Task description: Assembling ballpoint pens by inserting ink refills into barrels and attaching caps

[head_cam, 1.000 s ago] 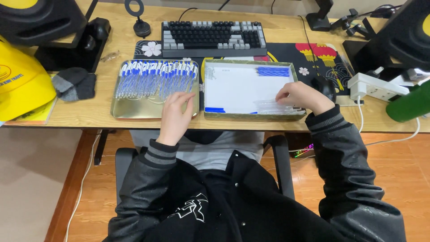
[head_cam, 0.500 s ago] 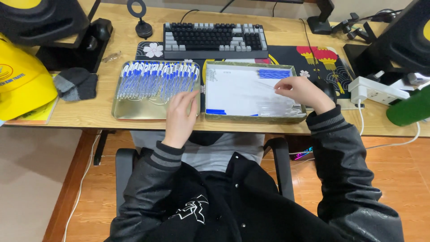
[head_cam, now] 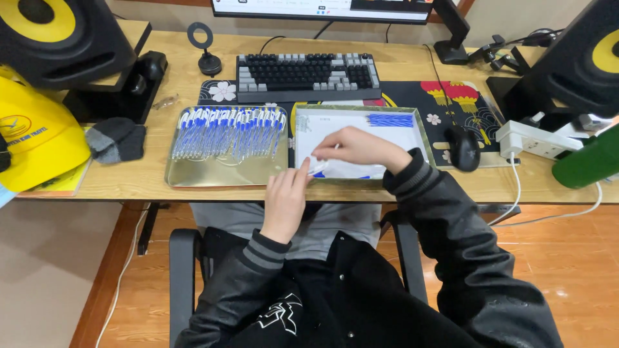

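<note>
We see a wooden desk (head_cam: 400, 64) running across the view, with a large black speaker with a yellow cone (head_cam: 58, 35) at the far left and another speaker (head_cam: 580, 58) at the far right. A yellow helmet (head_cam: 35, 138) sits at the left edge beside a grey knitted item (head_cam: 116, 140). At the back lies a black and grey keyboard (head_cam: 306, 74) on a patterned desk mat (head_cam: 464, 103), and a black mouse (head_cam: 464, 148) rests right of the trays. A white power strip (head_cam: 535, 138) and a green bottle (head_cam: 590, 161) crowd the right end. Nearer to us, a metal tray (head_cam: 219, 175) holds a row of blue and white pens (head_cam: 229, 132), and just beside it a second tray (head_cam: 422, 138) is lined with white paper and carries a small bunch of blue pen parts (head_cam: 390, 120) in its far corner. Our left hand (head_cam: 284, 203) and right hand (head_cam: 361, 148) meet over the near edge of that second tray, fingers pinched together on one pen (head_cam: 319, 167), which lies between both hands, mostly covered by them.
</note>
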